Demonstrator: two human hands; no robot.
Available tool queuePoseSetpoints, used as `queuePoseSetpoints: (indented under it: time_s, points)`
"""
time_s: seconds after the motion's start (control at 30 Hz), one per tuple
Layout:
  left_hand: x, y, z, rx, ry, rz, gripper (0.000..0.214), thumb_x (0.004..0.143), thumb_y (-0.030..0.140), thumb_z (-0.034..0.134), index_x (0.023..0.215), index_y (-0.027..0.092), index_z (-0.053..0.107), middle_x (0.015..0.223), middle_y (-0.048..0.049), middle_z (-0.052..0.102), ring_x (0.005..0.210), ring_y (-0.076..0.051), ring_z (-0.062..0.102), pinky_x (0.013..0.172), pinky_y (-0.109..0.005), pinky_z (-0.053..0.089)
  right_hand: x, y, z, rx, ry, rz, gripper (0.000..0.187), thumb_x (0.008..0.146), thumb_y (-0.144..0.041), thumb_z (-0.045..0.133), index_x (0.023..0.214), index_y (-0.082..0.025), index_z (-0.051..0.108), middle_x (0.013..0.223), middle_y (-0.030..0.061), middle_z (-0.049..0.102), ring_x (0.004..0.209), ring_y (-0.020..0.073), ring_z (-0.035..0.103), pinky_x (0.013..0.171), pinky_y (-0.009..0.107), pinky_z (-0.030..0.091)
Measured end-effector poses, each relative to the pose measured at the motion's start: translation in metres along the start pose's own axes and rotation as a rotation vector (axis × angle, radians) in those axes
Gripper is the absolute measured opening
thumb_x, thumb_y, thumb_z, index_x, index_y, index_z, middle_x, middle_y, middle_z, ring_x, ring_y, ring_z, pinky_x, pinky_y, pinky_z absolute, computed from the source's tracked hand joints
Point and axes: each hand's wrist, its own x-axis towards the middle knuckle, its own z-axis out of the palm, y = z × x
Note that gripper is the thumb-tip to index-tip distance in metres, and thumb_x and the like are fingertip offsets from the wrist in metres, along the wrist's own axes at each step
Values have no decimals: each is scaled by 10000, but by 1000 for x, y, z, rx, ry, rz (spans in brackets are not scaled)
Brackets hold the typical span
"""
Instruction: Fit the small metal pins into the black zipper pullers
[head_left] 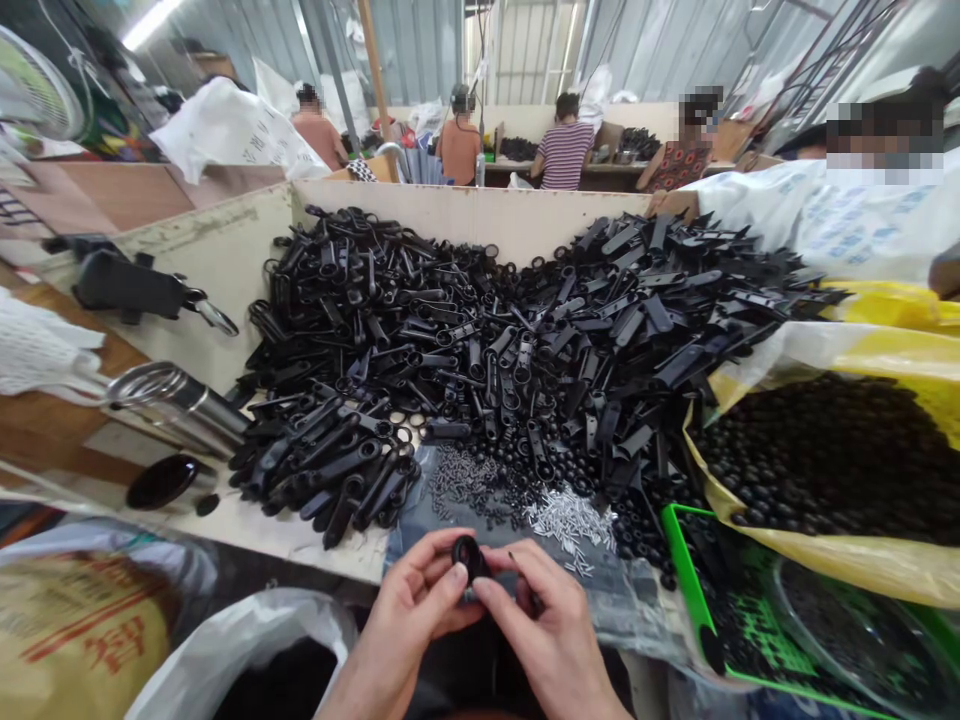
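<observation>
Close to the bench's front edge, my left hand (424, 590) pinches a small black plastic part with a round ring end (466, 552). My right hand (544, 610) meets it from the other side, its thumb and fingers closed on the same part. The lower portion of the part is hidden by my fingers. Just beyond my hands lie a pile of silver metal pins (574, 520) and a pile of small dark grey screw-like pieces (461, 475). A heap of long black plastic parts (345, 460) lies ahead on the left.
A large mound of black parts (517, 340) fills the bench. At right stand a yellow-white sack (825, 555) of black beads and a green tray (694, 590). A steel cup (184, 400) lies left; a white sack (247, 625) stands below. Several people work behind.
</observation>
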Motion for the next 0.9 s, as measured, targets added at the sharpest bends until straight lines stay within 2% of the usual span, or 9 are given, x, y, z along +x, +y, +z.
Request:
queuePoseSetpoints:
  time_s: [0.13,0.23,0.33,0.43,0.5,0.6,0.7,0.8,0.9]
  points:
    - [-2,-3,2,-50,-9,1,467,768,441,846,1176,235,749,1137,-96,791,1085,-273,712,885,-354,604,-2,5,1,-3,37,-42,132,909,-277,697,1018,-241,761,929,26,710,623,139,559,551,239,418]
    - [-1,-7,1,6,-25,15,460,831,468,778,1237,257,732,1244,-98,758,1196,-300,668,933,-370,592,-1,5,1,24,18,63,178,862,-277,729,1034,-240,756,865,-1,669,566,123,492,532,236,399]
    - [0,-9,-6,197,-82,99,413,889,521,686,1243,313,735,1474,-61,615,1377,-326,527,1024,-410,552,2,-1,-2,59,-85,173,128,855,-322,724,914,-212,754,770,-19,587,598,130,473,552,235,381]
    - [0,-9,-16,431,-175,174,404,920,530,637,1278,360,713,1557,-15,530,1481,-302,393,1204,-448,373,3,-6,-4,85,-200,179,226,893,-383,681,784,-188,714,755,-12,534,690,151,482,604,244,373]
    - [0,-11,-23,506,-235,156,445,922,500,651,1352,381,654,1564,-10,522,1481,-287,396,1245,-456,296,2,-7,-6,148,-244,193,208,900,-366,658,818,-181,704,787,-9,536,716,153,470,621,246,374]
    - [0,-16,-28,527,-328,93,522,932,452,663,1439,380,564,1586,-18,493,1472,-278,415,1240,-452,310,0,-4,-9,259,-292,277,110,854,-276,650,868,-172,685,775,-24,541,681,135,429,609,241,362]
    - [-1,-25,-27,474,-404,38,549,954,431,640,1482,344,514,1561,-47,523,1436,-273,468,1222,-444,344,-3,0,-12,269,-321,342,91,808,-225,648,867,-164,681,721,-41,536,653,125,411,594,239,341]
    - [-4,-30,-25,525,-398,34,569,961,448,617,1501,319,492,1525,-73,559,1388,-287,520,1191,-451,386,-9,3,-13,244,-325,378,106,808,-253,649,846,-157,674,711,-34,550,653,130,427,592,246,343]
    - [-10,-28,-24,757,-347,12,595,960,451,597,1524,317,463,1481,-90,600,1363,-317,536,1165,-483,407,-17,6,-10,265,-299,419,139,812,-291,659,853,-158,666,751,-13,584,689,149,473,625,261,379]
